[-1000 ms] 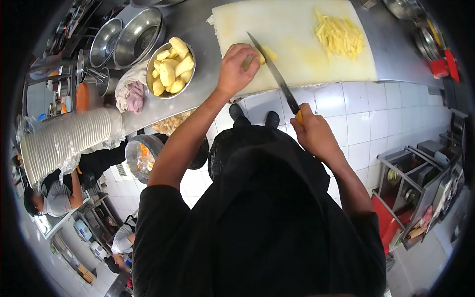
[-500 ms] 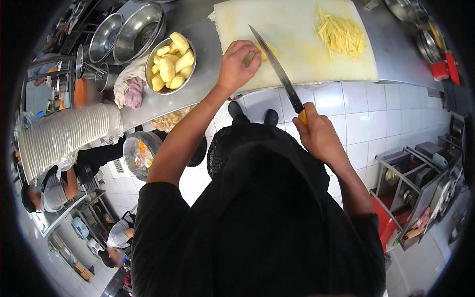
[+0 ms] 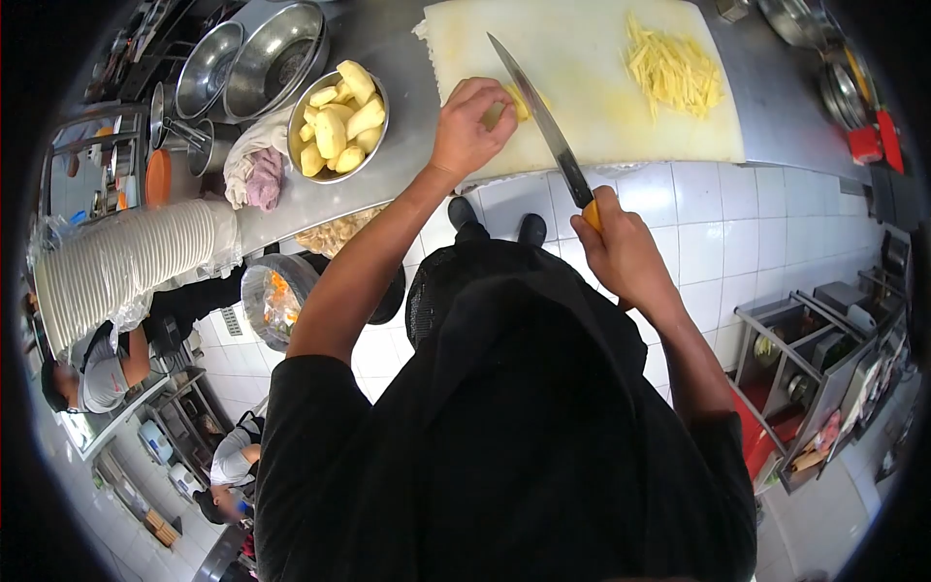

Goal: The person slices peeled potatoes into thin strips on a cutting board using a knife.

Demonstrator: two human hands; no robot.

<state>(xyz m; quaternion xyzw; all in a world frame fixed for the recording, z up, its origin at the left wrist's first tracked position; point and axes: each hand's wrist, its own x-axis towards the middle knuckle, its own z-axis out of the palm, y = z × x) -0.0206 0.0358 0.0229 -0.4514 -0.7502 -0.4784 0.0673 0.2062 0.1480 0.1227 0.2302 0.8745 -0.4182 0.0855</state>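
Note:
My right hand [image 3: 626, 247] is closed around the yellow handle of a long kitchen knife [image 3: 543, 121]. Its blade slants up and left over the white cutting board [image 3: 572, 39]. Just left of the blade, my left hand [image 3: 473, 121] has its fingers curled on a yellow potato piece [image 3: 523, 105], mostly hidden by the fingers and blade. A pile of thin potato strips [image 3: 674, 73] lies on the board's right part. Left of the board, a metal bowl [image 3: 382, 136] holds several peeled potatoes [image 3: 332, 134].
Empty-looking steel bowls [image 3: 276, 58] and a crumpled cloth [image 3: 260, 175] sit on the counter's left. Below it stand a bin of scraps [image 3: 276, 301] and a wrapped stack of white containers [image 3: 136, 267]. Two people [image 3: 233, 461] are at lower left. Metal shelving [image 3: 815, 349] stands right.
The knife has shifted slightly up and left, with its handle hand moving a little. My left hand stays curled at the potato piece.

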